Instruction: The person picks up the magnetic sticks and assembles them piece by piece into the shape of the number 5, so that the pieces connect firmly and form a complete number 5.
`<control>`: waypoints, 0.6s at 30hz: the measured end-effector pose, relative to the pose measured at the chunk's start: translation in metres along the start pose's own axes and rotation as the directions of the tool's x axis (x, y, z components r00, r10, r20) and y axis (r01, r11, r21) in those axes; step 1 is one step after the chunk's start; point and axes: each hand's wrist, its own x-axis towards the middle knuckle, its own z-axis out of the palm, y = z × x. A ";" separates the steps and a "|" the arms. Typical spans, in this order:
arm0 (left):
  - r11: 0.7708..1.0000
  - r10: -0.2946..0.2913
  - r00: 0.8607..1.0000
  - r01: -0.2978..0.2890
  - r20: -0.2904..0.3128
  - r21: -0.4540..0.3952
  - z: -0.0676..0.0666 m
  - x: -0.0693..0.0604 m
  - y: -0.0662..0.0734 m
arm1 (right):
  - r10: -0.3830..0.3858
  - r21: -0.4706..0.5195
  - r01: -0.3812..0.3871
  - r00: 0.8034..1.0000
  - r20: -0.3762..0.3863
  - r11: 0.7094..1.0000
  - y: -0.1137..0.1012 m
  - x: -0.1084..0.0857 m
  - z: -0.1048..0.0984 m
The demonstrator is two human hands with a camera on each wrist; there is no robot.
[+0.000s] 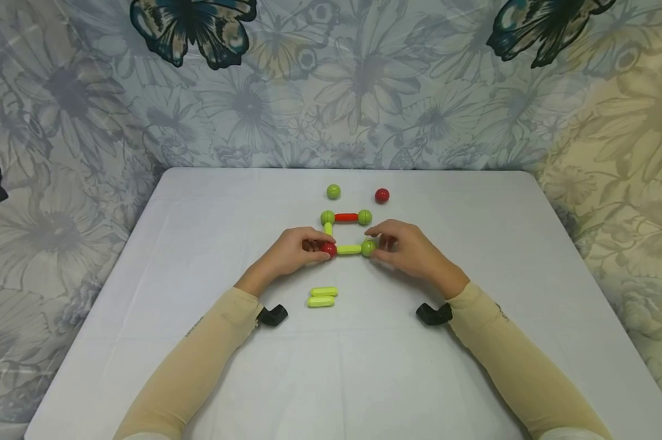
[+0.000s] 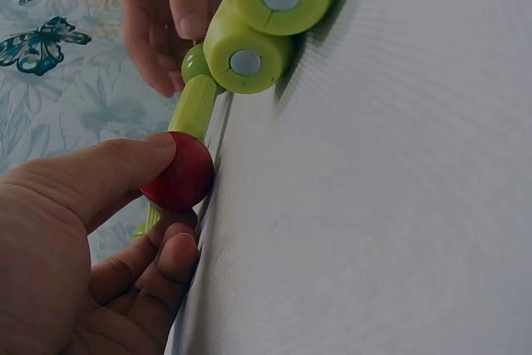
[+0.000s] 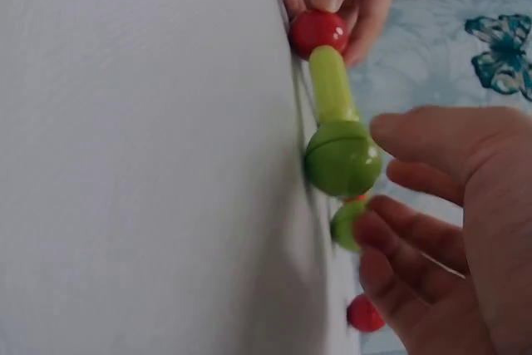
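Note:
The left hand (image 1: 300, 249) (image 2: 75, 230) pinches a red ball (image 2: 181, 174) (image 3: 319, 32) between thumb and fingers. From that ball a lime stick (image 1: 349, 249) (image 3: 331, 85) runs right to a green ball (image 1: 368, 247) (image 3: 342, 160). Around this green ball's right side is the right hand (image 1: 410, 250) (image 3: 449, 230), thumb at its surface and fingers spread apart; whether the thumb touches is unclear. Another lime stick (image 1: 328, 228) links the red ball to a farther green ball (image 1: 328, 217), which a red stick (image 1: 346, 217) joins to one more green ball (image 1: 364, 217).
Behind the joined pieces lie a loose green ball (image 1: 333, 192) and a loose red ball (image 1: 382, 195). Two lime sticks (image 1: 323, 292) (image 1: 321, 302) lie side by side nearer the person on the white table (image 1: 199, 201). Patterned cloth (image 1: 358, 85) hangs behind the table.

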 end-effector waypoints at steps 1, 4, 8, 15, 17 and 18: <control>1.000 -0.001 1.000 0.001 0.002 -0.001 0.000 0.000 0.000 | -0.015 -0.011 0.015 1.000 -0.022 1.000 -0.003 0.000 0.000; 1.000 -0.005 1.000 0.005 0.008 -0.004 0.000 0.000 0.000 | -0.099 -0.027 0.097 0.993 -0.069 0.995 -0.014 0.000 0.001; 1.000 -0.006 1.000 0.006 0.007 -0.007 -0.001 0.000 0.001 | -0.231 -0.009 0.231 0.973 -0.017 0.973 -0.033 -0.001 0.009; 1.000 0.007 1.000 -0.007 0.006 -0.006 -0.001 0.000 0.001 | -0.317 0.028 0.321 0.914 0.253 0.947 -0.057 -0.009 0.034; 1.000 0.007 1.000 -0.006 0.006 -0.008 -0.001 0.000 0.001 | -0.320 0.038 0.323 0.901 0.293 0.945 -0.059 -0.010 0.041; 1.000 0.005 1.000 -0.005 0.006 -0.009 0.000 0.000 0.001 | -0.319 0.040 0.322 0.898 0.303 0.946 -0.059 -0.010 0.043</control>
